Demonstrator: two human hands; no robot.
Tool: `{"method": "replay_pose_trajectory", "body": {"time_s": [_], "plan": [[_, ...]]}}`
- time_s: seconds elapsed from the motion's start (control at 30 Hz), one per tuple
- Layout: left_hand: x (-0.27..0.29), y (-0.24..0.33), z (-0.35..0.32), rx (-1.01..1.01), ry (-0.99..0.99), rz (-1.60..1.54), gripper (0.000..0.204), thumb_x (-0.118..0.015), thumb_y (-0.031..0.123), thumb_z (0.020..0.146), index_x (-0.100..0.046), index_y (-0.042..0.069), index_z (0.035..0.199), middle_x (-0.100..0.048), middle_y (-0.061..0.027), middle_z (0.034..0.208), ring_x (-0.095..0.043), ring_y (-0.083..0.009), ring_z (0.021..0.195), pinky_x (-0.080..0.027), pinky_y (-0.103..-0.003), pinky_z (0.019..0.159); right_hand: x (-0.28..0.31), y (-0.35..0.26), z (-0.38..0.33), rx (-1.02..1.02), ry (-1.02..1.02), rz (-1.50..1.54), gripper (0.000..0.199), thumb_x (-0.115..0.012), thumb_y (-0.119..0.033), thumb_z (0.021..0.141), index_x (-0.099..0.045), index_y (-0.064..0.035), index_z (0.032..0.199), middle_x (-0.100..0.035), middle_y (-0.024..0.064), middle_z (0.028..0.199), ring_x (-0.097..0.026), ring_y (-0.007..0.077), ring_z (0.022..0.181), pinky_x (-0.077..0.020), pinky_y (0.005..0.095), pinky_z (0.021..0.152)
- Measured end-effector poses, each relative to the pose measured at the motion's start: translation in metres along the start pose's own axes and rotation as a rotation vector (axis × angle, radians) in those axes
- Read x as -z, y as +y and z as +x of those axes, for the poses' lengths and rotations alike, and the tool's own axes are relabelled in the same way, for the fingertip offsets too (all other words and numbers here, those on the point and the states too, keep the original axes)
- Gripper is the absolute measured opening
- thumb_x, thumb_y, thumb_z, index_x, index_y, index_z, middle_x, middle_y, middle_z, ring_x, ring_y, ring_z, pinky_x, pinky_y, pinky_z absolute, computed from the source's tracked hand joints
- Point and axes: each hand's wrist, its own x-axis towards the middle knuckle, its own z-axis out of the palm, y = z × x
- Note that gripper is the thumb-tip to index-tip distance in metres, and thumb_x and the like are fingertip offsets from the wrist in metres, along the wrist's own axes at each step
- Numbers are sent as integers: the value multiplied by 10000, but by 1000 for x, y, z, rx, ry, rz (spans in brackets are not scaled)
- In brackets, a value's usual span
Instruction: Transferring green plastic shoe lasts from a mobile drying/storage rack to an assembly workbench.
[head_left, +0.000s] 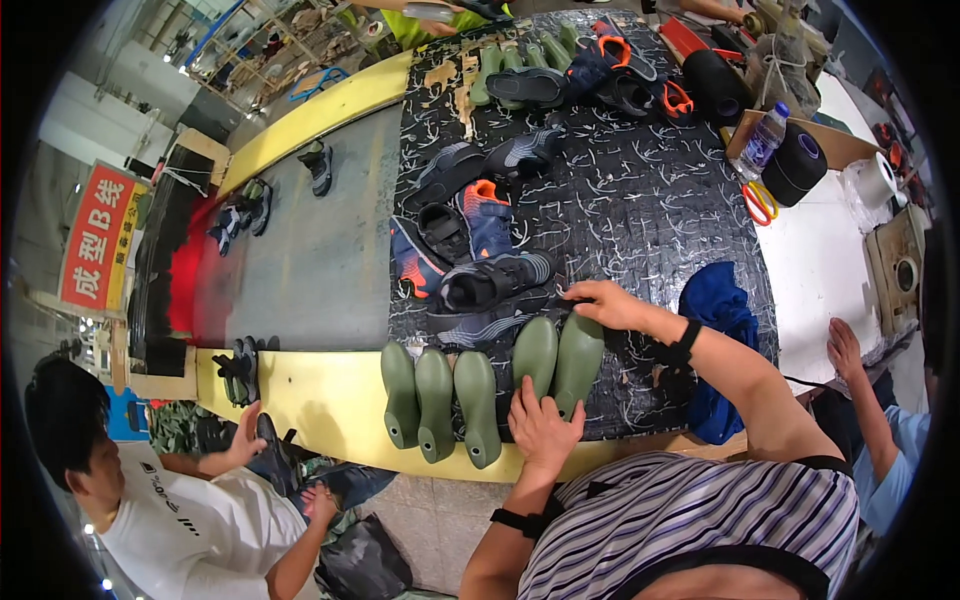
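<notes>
Green shoe lasts stand in a row along the near edge of the black table covering. My left hand (pixel 543 428) is open, its spread fingers touching the heel ends of a green last (pixel 535 352) and the last beside it (pixel 580 358). Left of these stand three more lasts, one of them a slim last (pixel 477 405). Just beyond them, my right hand (pixel 612 304) has its fingers closed at the end of a dark shoe (pixel 485 328); the fingertips partly hide the grip. Another black shoe (pixel 495 280) lies against it, with navy-and-orange shoes (pixel 487 218) behind.
A grey conveyor belt (pixel 340 250) runs at left, bordered by yellow boards (pixel 310 385). A co-worker in white (pixel 190 510) sits at lower left. Blue cloth (pixel 720 310), scissors (pixel 760 203), a bottle (pixel 765 140) and thread spools (pixel 793 165) lie at right. More lasts and shoes (pixel 525 87) stand far off.
</notes>
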Motion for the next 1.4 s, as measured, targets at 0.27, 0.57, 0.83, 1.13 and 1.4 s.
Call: {"method": "replay_pose_trajectory", "body": {"time_s": [0.27,0.57,0.83,1.13,1.4], "plan": [[-5,-10,14,-4,-9,20,412,-730,350,642,-590,-25,739,-508,-214,1174,-504,-395,997,-442,-489,789,12,-18,-132,-391,302,-92,225,-565,-87,814,-621,5,1012,-636,163,954,-640,254,836,-498,333,724],[-21,-22,25,4,28,167,455,-697,376,717,-624,-63,811,-523,-168,1172,-520,-359,994,-466,-448,776,-39,-45,-273,-282,207,-65,195,-514,-140,819,-609,-11,930,-622,171,884,-596,338,844,-468,406,746],[-32,-27,21,20,-63,266,592,-629,484,754,-624,-82,926,-491,-166,1198,-512,-364,994,-459,-466,760,-35,-52,-328,-233,566,-593,518,-675,-176,726,-490,-103,1204,-398,223,1266,-370,396,1204,-327,488,980],[-7,15,41,-281,-129,49,688,-715,244,685,-395,-34,1227,-347,-233,1330,-363,-384,1202,-331,-516,912,17,-32,-300,-393,1715,-275,243,-595,-178,813,-563,-29,1002,-594,176,817,-583,341,776,-466,407,717],[-77,180,90,-977,-76,-624,623,-642,244,825,-356,-13,1316,-382,-227,1336,-356,-370,1246,-324,-491,976,16,-91,-277,-388,1021,-1066,317,-603,-283,738,-520,-54,942,-494,111,1020,-417,287,1023,-389,475,734]]}}
